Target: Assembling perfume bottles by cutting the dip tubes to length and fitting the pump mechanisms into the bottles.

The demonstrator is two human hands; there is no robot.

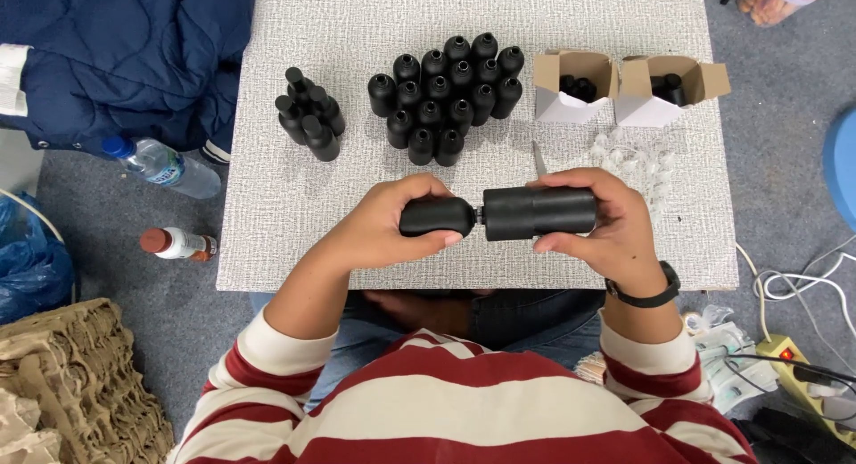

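The left hand point(388, 223) clenches a black bottle point(437, 216) sideways; at its three o'clock, the right hand's point(606, 219) grip grasps a black cylinder cap point(539, 212), necks meeting above the worktop point(294, 205).

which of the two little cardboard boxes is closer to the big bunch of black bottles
The left cardboard box: it stands right beside the big cluster of black bottles, while the right cardboard box sits farther out toward the table's right edge.

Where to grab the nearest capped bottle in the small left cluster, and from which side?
Take the capped bottle by its body, hands coming from the front-left table edge. It stands upright at the cluster's near corner, so that side is open; its neighbours crowd the back. The narrow cap gives less hold, though a top pinch would probably work too.
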